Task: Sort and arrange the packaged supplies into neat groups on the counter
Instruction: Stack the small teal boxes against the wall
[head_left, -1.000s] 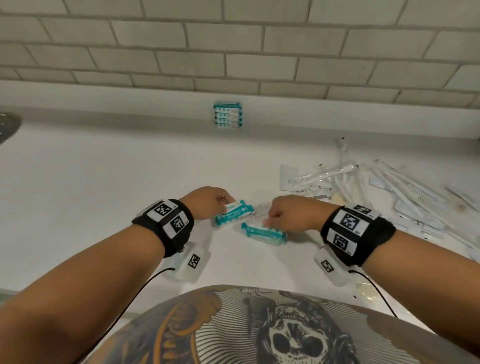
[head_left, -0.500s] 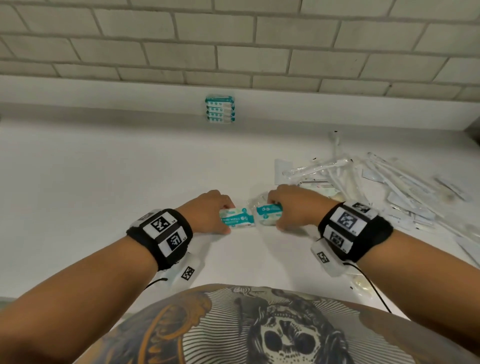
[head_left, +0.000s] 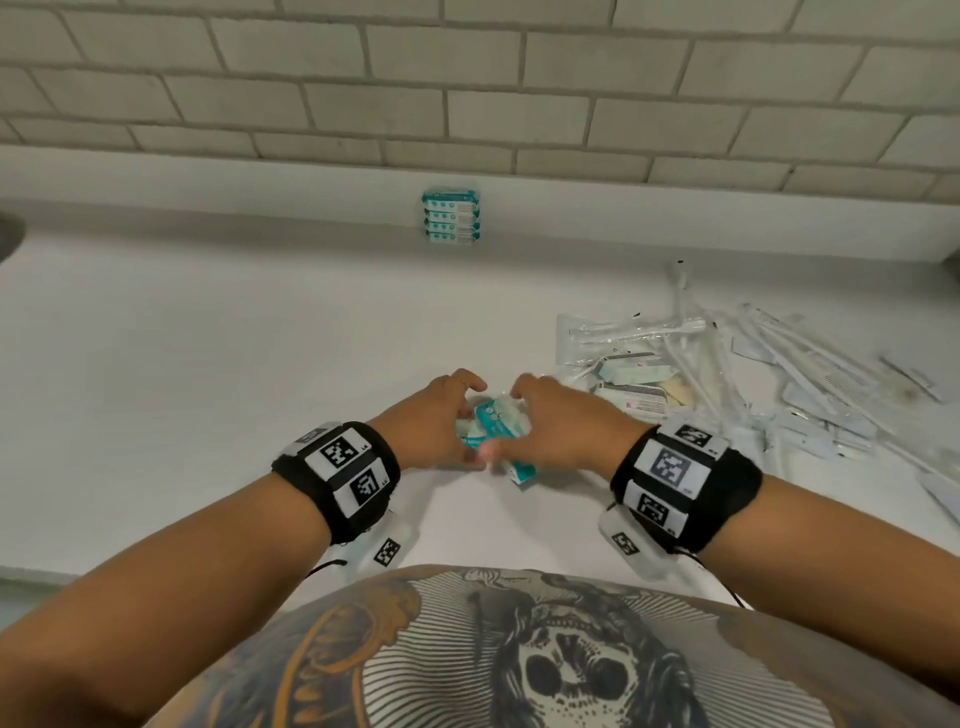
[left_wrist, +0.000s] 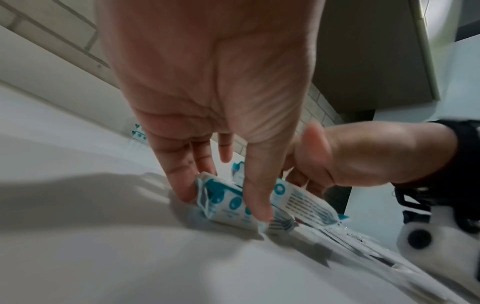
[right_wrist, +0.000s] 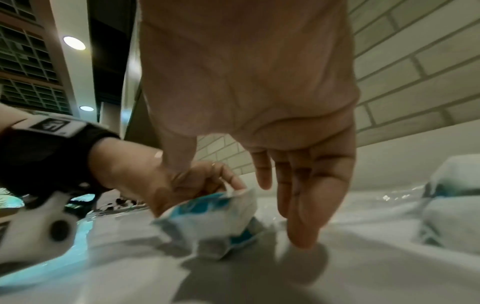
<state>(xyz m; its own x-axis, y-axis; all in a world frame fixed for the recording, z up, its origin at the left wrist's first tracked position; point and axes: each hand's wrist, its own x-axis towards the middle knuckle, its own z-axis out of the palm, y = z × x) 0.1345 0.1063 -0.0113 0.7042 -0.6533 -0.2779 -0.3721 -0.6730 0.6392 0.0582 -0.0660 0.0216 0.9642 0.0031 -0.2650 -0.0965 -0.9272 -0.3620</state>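
Observation:
Two teal-and-white packets (head_left: 498, 423) lie together on the white counter (head_left: 208, 374), between my hands. My left hand (head_left: 460, 415) pinches one packet (left_wrist: 221, 203) between thumb and fingers, tilting it up off the surface. The second packet (left_wrist: 298, 197) lies against it on the right. My right hand (head_left: 524, 413) reaches in from the right with straight fingers (right_wrist: 301, 226); their tips touch the counter beside the packets (right_wrist: 207, 216). A neat stack of the same teal packets (head_left: 451, 217) stands against the back ledge.
A loose pile of white and clear wrapped supplies (head_left: 727, 374) spreads over the counter's right side, close to my right wrist. A brick wall (head_left: 467, 104) rises behind the ledge. The counter's front edge runs just before my torso.
The two packets, held apart one second ago and end to end half a second ago, are now bunched together. Both hands have closed in toward each other.

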